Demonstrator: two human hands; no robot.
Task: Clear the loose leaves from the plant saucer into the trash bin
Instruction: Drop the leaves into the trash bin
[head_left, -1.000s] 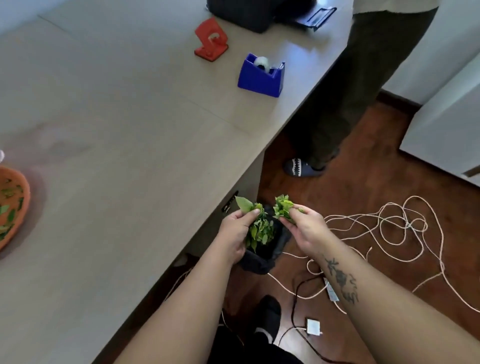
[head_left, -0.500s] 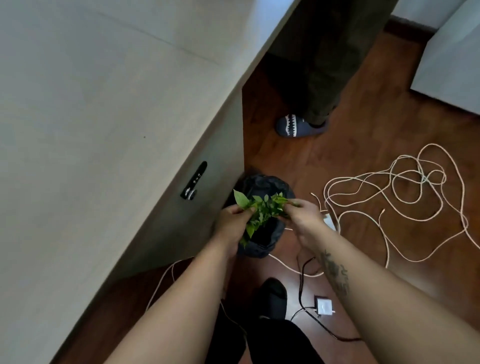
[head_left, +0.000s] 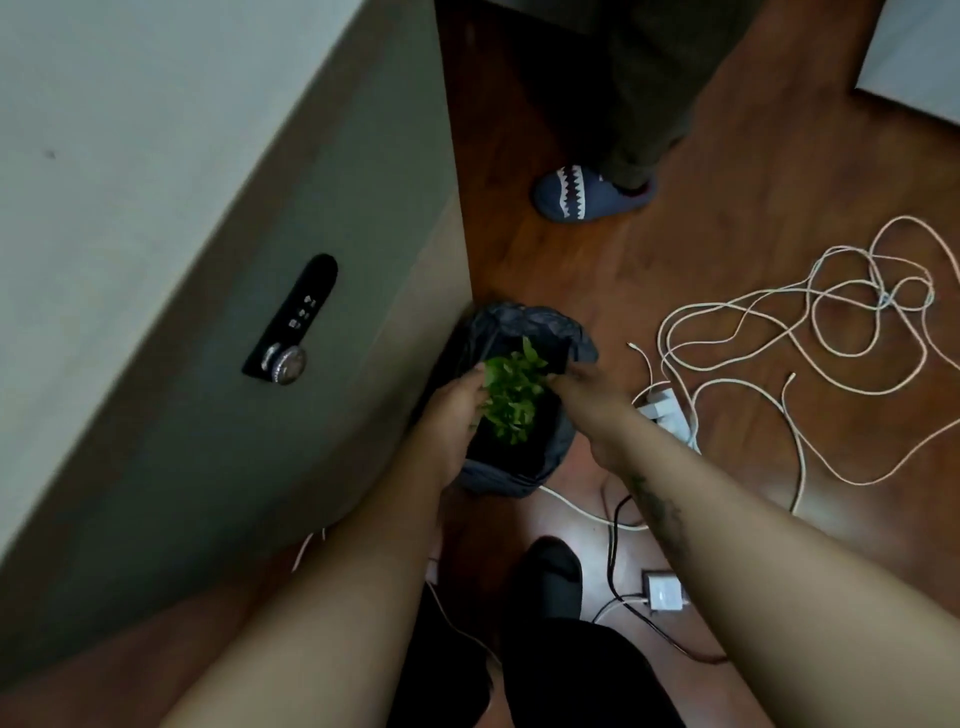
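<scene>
both hands, left hand (head_left: 457, 410) and right hand (head_left: 589, 397), cup a loose clump of leaves (head_left: 511, 402) over the trash bin (head_left: 519, 470); light, limp, easily scattered; best scooped from the sides.

Left hand (head_left: 457, 410) and right hand (head_left: 587, 395) cupped a clump of green leaves (head_left: 511, 397) between them, over the black-lined trash bin (head_left: 524, 475). Bin stood on wooden floor (head_left: 753, 171), against the cabinet (head_left: 332, 218). White cord (head_left: 831, 332) lay nearby.
</scene>
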